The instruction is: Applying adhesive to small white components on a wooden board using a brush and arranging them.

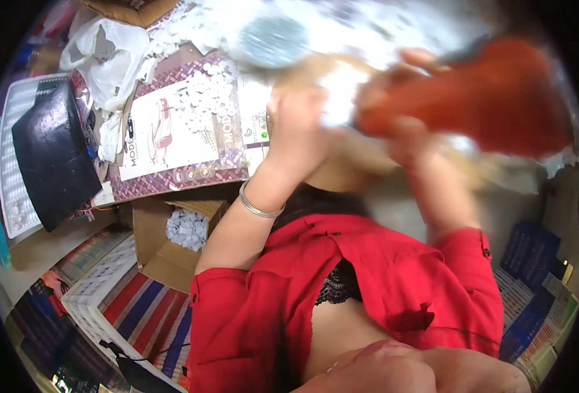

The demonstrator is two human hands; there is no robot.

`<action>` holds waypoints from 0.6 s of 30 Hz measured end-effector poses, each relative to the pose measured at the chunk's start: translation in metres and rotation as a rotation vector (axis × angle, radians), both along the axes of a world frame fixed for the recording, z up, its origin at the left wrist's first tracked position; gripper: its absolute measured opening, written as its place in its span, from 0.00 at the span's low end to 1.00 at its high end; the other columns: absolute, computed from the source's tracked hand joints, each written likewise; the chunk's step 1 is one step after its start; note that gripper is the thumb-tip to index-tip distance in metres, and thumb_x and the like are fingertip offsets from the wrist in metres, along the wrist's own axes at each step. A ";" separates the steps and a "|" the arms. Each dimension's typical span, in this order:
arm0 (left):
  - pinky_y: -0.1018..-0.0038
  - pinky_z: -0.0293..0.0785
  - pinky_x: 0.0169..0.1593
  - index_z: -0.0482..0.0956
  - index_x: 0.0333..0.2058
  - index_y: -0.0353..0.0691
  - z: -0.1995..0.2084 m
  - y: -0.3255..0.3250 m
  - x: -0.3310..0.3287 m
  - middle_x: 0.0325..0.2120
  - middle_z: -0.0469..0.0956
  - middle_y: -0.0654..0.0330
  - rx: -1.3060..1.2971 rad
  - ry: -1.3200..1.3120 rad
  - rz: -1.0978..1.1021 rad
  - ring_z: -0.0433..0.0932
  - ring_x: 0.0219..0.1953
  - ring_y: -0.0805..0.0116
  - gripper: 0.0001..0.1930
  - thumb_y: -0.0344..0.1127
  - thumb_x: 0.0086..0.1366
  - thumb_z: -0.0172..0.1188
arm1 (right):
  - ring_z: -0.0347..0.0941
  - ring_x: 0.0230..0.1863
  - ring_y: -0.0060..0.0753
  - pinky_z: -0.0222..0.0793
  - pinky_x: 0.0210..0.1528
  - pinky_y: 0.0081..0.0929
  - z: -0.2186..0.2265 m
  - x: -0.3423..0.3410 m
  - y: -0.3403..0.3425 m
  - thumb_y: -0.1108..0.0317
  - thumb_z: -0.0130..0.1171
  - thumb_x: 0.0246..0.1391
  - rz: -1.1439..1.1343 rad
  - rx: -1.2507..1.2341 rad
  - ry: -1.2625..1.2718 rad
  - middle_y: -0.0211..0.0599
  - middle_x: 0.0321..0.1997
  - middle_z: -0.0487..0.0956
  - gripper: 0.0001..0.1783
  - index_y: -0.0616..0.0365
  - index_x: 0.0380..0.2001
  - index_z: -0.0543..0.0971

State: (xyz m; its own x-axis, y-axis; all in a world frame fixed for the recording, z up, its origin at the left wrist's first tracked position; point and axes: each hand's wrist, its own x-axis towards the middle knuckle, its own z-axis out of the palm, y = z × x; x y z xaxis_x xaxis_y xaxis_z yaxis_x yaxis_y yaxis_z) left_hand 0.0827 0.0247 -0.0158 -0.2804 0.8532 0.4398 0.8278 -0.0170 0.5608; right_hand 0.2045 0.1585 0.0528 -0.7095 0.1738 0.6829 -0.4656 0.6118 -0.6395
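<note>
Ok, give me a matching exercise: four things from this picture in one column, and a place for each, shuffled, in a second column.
Things
1. silver bangle
2. orange-red tool
3. open cardboard box of small white pieces
4. black bag

Places
A. far left, lying on a white gridded tray
B. below the table edge, left of the person's left arm
C. on the left wrist
D. upper right, blurred, by the right hand

Pairs: 1-C, 2-D, 3-B, 4-A
</note>
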 end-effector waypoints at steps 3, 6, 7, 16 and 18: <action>0.60 0.60 0.51 0.79 0.37 0.42 -0.001 0.000 -0.001 0.36 0.75 0.61 0.023 -0.024 -0.012 0.73 0.44 0.56 0.25 0.43 0.40 0.77 | 0.72 0.31 0.23 0.68 0.38 0.22 -0.010 0.000 -0.021 0.62 0.66 0.56 0.032 -0.406 -0.004 0.31 0.27 0.76 0.33 0.62 0.57 0.61; 0.60 0.60 0.51 0.79 0.37 0.43 0.000 -0.001 -0.002 0.36 0.75 0.61 0.006 0.006 -0.009 0.73 0.44 0.56 0.23 0.41 0.41 0.77 | 0.70 0.31 0.23 0.67 0.35 0.21 -0.017 0.000 -0.017 0.63 0.67 0.55 0.108 -0.310 -0.030 0.34 0.30 0.76 0.35 0.63 0.59 0.60; 0.60 0.60 0.51 0.80 0.37 0.43 0.000 -0.001 -0.001 0.36 0.75 0.61 0.003 -0.016 -0.007 0.73 0.44 0.56 0.22 0.39 0.42 0.76 | 0.70 0.31 0.23 0.67 0.35 0.21 -0.015 0.002 -0.020 0.63 0.67 0.56 0.098 -0.409 -0.040 0.34 0.31 0.76 0.35 0.63 0.59 0.60; 0.60 0.60 0.52 0.81 0.40 0.43 0.003 -0.002 0.001 0.36 0.76 0.60 -0.012 -0.015 0.002 0.73 0.45 0.56 0.26 0.40 0.39 0.77 | 0.72 0.27 0.24 0.69 0.38 0.23 -0.006 -0.002 -0.001 0.64 0.63 0.58 0.034 -0.135 0.004 0.33 0.24 0.76 0.29 0.67 0.55 0.62; 0.60 0.60 0.53 0.81 0.41 0.43 0.004 0.000 -0.001 0.37 0.76 0.60 -0.041 -0.026 0.019 0.73 0.45 0.56 0.27 0.40 0.39 0.78 | 0.72 0.26 0.24 0.69 0.42 0.25 0.003 -0.008 0.003 0.64 0.62 0.59 0.062 0.077 0.004 0.32 0.23 0.76 0.23 0.65 0.51 0.68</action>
State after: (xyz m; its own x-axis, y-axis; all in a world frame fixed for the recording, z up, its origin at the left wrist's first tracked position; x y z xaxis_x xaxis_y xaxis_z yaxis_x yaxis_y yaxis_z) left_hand 0.0813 0.0252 -0.0122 -0.3075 0.8650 0.3964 0.8127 0.0221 0.5822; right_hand 0.1964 0.1613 0.0560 -0.7147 0.0769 0.6952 -0.5061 0.6291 -0.5899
